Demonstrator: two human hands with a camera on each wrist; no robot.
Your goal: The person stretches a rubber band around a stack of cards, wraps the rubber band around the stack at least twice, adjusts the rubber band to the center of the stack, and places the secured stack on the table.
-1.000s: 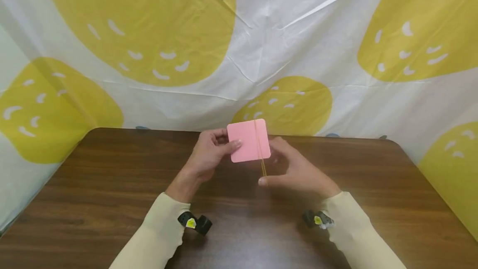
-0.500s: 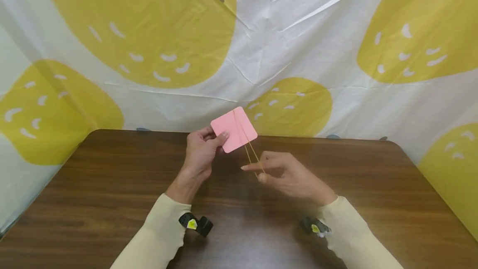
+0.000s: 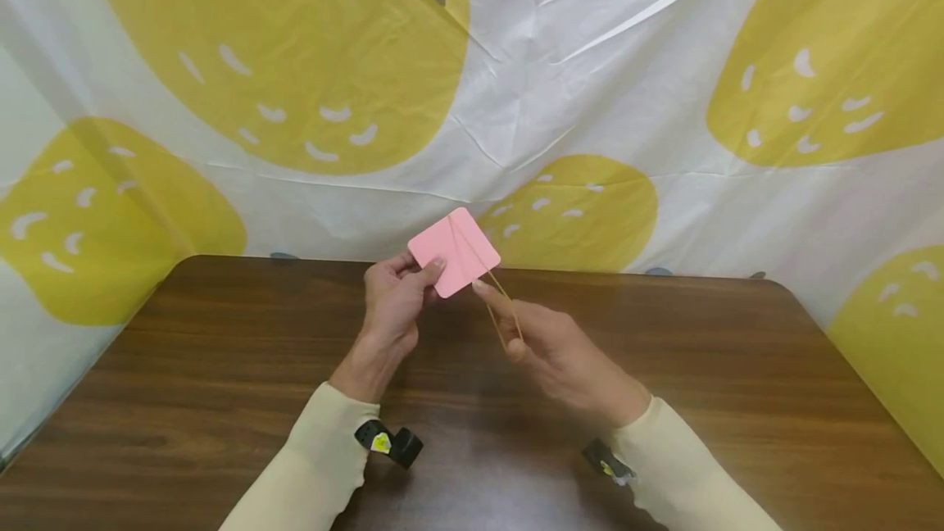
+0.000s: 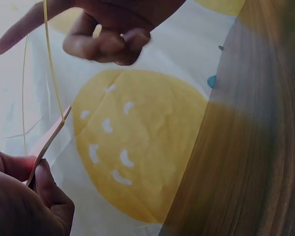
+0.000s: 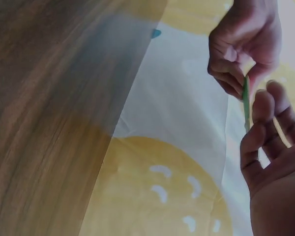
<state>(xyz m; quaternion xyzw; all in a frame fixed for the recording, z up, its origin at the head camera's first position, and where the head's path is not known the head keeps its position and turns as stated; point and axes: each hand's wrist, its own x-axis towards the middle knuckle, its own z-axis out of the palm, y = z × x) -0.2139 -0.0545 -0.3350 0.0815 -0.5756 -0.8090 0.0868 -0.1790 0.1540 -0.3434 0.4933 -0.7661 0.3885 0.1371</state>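
Observation:
My left hand (image 3: pixel 391 306) pinches a thin square pink card (image 3: pixel 466 246) with rounded corners, thumb on its near face. The card is tilted, held up above the table's far side. A yellowish rubber band (image 3: pixel 501 288) loops round the card and stretches down to my right hand (image 3: pixel 574 352). There the band is hooked on the thumb, while the index finger points toward the card's lower corner. The left wrist view shows the card (image 4: pixel 50 141) edge-on, with the taut band (image 4: pixel 49 54) rising from its edge. From the right wrist, the card's visible side (image 5: pixel 246 102) looks green.
The brown wooden table (image 3: pixel 243 400) spreads beneath both hands. Behind it hangs a white cloth (image 3: pixel 509 113) printed with large yellow fruit shapes. Black straps with small cameras sit on the left wrist (image 3: pixel 388 442) and right wrist (image 3: pixel 608 462).
The left hand has shifted left and turned the card into a diamond-like tilt. The right hand has drawn the band away from the card, and its index finger has come up toward the corner.

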